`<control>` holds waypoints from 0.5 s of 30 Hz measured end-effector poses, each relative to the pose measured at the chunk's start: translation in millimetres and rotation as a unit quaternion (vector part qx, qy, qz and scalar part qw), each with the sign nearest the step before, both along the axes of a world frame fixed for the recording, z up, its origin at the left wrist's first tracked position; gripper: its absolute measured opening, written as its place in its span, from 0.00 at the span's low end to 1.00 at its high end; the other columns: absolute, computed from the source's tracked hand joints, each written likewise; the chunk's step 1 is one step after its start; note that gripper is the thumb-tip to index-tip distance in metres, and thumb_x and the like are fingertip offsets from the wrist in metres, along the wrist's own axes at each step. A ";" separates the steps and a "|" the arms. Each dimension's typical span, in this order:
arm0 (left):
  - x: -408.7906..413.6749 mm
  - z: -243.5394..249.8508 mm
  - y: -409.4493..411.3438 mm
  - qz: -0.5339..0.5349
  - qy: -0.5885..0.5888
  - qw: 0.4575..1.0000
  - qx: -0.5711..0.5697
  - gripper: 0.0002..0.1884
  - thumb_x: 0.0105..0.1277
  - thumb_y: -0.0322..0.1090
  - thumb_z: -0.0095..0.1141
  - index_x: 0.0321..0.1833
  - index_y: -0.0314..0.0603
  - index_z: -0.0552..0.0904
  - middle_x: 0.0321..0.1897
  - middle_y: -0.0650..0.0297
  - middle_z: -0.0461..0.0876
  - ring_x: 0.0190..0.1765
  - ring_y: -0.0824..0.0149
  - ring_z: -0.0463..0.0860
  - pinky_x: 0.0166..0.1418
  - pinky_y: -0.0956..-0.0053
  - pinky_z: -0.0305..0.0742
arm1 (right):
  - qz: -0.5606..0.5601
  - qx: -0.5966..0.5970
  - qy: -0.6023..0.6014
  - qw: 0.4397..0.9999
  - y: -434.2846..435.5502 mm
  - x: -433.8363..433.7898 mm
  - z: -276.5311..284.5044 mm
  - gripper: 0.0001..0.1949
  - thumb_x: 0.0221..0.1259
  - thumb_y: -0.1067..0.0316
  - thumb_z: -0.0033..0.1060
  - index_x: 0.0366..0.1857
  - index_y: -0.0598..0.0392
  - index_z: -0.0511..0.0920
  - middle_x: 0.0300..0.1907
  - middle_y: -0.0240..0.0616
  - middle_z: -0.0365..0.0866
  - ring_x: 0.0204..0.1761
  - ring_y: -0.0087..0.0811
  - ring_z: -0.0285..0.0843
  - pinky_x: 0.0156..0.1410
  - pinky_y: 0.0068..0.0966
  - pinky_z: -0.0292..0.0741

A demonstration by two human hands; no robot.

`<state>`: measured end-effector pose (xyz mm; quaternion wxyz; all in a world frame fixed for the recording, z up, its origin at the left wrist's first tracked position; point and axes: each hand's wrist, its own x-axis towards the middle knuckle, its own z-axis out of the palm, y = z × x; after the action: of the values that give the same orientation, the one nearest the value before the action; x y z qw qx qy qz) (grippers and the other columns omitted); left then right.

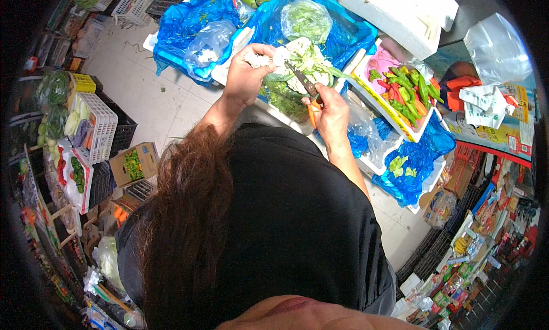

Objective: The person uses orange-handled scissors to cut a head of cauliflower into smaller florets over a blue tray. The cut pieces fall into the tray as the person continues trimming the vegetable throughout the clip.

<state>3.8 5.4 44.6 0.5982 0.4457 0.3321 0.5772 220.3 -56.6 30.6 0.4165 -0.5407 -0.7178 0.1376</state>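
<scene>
Before my chest, my left hand (246, 74) pinches a white piece of cauliflower (257, 60) between thumb and fingers. My right hand (331, 113) grips scissors (303, 79) by their orange handles. Their dark blades point up and left, with the tips near the cauliflower by my left hand. A larger cauliflower head (311, 52) with pale green leaves lies just beyond the blades. Below it, leafy greens (285, 100) show under clear plastic. Farther off sits a clear bag of green vegetables (306, 21). My fingers hide part of the held piece and the scissor handles.
Left of my hands is a blue-lined crate (176, 34) with a clear bag (210, 44) inside. Red and green peppers (409, 92) fill a box at right. White foam boxes (394, 17) stand behind. Another blue-lined crate (422, 167) holds leaf scraps. Stocked shelves flank both sides.
</scene>
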 end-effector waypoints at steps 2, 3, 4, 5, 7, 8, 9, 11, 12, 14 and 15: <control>0.8 0.0 1.2 -0.017 -0.065 0.997 -0.037 0.13 0.67 0.14 0.57 0.50 0.38 0.77 0.55 0.58 0.78 0.57 0.64 0.81 0.64 0.70 0.78 | -0.007 0.011 -0.003 1.000 -0.9 -2.1 0.0 0.19 0.52 0.64 0.79 0.47 0.55 0.83 0.34 0.45 0.83 0.35 0.48 0.83 0.40 0.39 0.80; 1.5 1.7 0.7 -0.023 -0.081 0.995 -0.044 0.13 0.68 0.14 0.56 0.51 0.37 0.77 0.55 0.58 0.78 0.57 0.64 0.81 0.64 0.71 0.79 | -0.003 0.021 -0.013 1.000 -0.6 -1.7 1.2 0.19 0.51 0.64 0.79 0.47 0.55 0.83 0.34 0.45 0.83 0.35 0.48 0.83 0.40 0.40 0.80; 2.2 4.8 -0.1 -0.029 -0.097 0.993 -0.051 0.13 0.68 0.14 0.56 0.51 0.37 0.76 0.55 0.58 0.78 0.57 0.63 0.82 0.64 0.71 0.79 | 0.000 0.032 -0.023 0.999 0.5 -1.0 3.9 0.20 0.50 0.64 0.79 0.47 0.55 0.83 0.34 0.45 0.83 0.35 0.48 0.82 0.41 0.40 0.80; 3.0 6.5 -0.8 -0.036 -0.113 0.991 -0.059 0.13 0.68 0.14 0.55 0.52 0.37 0.76 0.55 0.58 0.78 0.57 0.63 0.82 0.64 0.71 0.79 | 0.004 0.042 -0.034 0.999 1.1 -0.6 6.3 0.20 0.50 0.64 0.80 0.47 0.55 0.83 0.34 0.45 0.82 0.35 0.48 0.82 0.41 0.40 0.79; 4.2 2.8 -3.1 -0.025 -0.100 0.993 -0.063 0.13 0.68 0.13 0.55 0.51 0.37 0.76 0.56 0.57 0.78 0.58 0.62 0.82 0.64 0.70 0.79 | -0.004 0.036 -0.040 0.999 0.4 -1.6 9.9 0.20 0.49 0.64 0.80 0.46 0.55 0.83 0.33 0.44 0.81 0.35 0.48 0.81 0.42 0.41 0.79; 5.0 1.5 -4.0 -0.019 -0.093 0.993 -0.064 0.13 0.68 0.13 0.55 0.50 0.37 0.76 0.56 0.57 0.78 0.58 0.62 0.82 0.64 0.70 0.79 | -0.008 0.033 -0.043 0.999 -0.2 -2.2 10.7 0.20 0.49 0.64 0.80 0.46 0.55 0.83 0.32 0.44 0.81 0.35 0.47 0.81 0.42 0.41 0.78; 6.9 2.2 -5.3 -0.011 -0.100 0.993 -0.060 0.12 0.67 0.14 0.57 0.50 0.37 0.77 0.54 0.58 0.79 0.56 0.63 0.82 0.64 0.69 0.79 | -0.009 0.034 -0.045 0.998 -0.8 -2.5 10.5 0.20 0.49 0.64 0.80 0.46 0.55 0.83 0.33 0.44 0.81 0.35 0.48 0.81 0.43 0.41 0.79; 10.6 3.7 -7.6 0.005 -0.112 0.992 -0.052 0.11 0.66 0.14 0.60 0.48 0.35 0.79 0.49 0.59 0.83 0.53 0.66 0.83 0.63 0.68 0.79 | -0.011 0.036 -0.049 0.998 -2.0 -3.0 8.7 0.19 0.49 0.65 0.80 0.46 0.55 0.83 0.33 0.45 0.82 0.36 0.48 0.82 0.43 0.41 0.79; 11.3 3.3 -7.6 0.005 -0.117 0.992 -0.048 0.11 0.66 0.14 0.60 0.48 0.35 0.79 0.49 0.59 0.83 0.53 0.66 0.83 0.63 0.68 0.79 | -0.008 0.028 -0.038 0.999 -3.1 -3.1 6.2 0.19 0.49 0.65 0.80 0.46 0.55 0.83 0.34 0.45 0.82 0.37 0.48 0.82 0.43 0.41 0.79; 12.1 1.8 -7.1 0.005 -0.127 0.991 -0.041 0.11 0.65 0.14 0.60 0.47 0.35 0.79 0.49 0.59 0.83 0.54 0.66 0.83 0.63 0.68 0.79 | -0.002 0.013 -0.014 1.000 -5.3 -3.0 0.7 0.19 0.50 0.65 0.79 0.46 0.55 0.83 0.35 0.46 0.83 0.37 0.48 0.83 0.43 0.41 0.80; 11.8 0.8 -7.1 0.007 -0.121 0.992 -0.041 0.11 0.65 0.14 0.60 0.46 0.35 0.80 0.49 0.59 0.83 0.54 0.66 0.83 0.63 0.68 0.79 | -0.001 0.006 -0.016 1.000 -5.7 -2.6 0.3 0.19 0.50 0.65 0.79 0.47 0.55 0.83 0.35 0.46 0.84 0.38 0.48 0.84 0.43 0.41 0.80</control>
<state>15.6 -1.7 45.4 0.6480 0.3454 0.2840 0.6165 217.7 -62.3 31.0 0.4080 -0.5411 -0.7247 0.1243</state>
